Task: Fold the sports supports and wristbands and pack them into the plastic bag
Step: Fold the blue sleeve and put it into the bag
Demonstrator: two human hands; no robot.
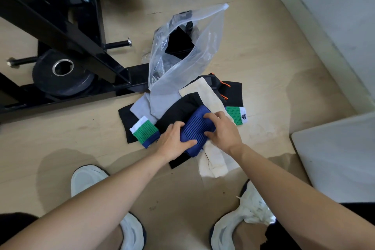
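Note:
A blue ribbed support (195, 128) lies folded on top of a pile of supports on the floor. My left hand (174, 140) grips its left end, thumb laid across the top. My right hand (222, 130) holds its right side, fingers curled over the upper edge. Under it lie black supports (176, 111), a cream one (213, 160) and a grey one (146, 105). One green, white and blue wristband (145, 133) lies at the left, another (236, 114) at the right. The clear plastic bag (182, 50) stands open behind the pile with dark items inside.
A black weight rack frame (67, 32) with weight plates (60, 73) stands at the left and back. A white wall (334, 16) runs along the right, and a white board (336, 154) lies at the right. My white shoes (89, 178) are near the bottom.

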